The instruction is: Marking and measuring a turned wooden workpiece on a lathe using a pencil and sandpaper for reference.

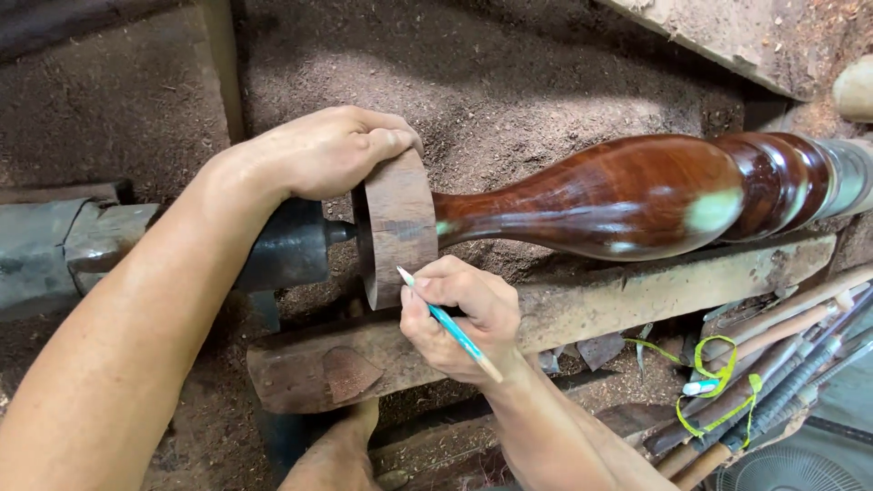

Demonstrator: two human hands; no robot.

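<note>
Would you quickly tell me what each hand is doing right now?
Left hand: closed over the top of the round wooden end of the turned spindle.
Right hand: closed on a blue pencil, tip at that end.

Left hand (332,150) curled palm-down, fingers bent over, forearm stretched in from lower left; right hand (459,318) pinched closed, wrist bent, forearm rising from below

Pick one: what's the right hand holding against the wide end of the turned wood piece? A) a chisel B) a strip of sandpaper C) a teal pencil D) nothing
C: the right hand grips a teal pencil with its tip at the flat disc end of the glossy turned wood piece, while the left hand rests on top of that disc.
</note>
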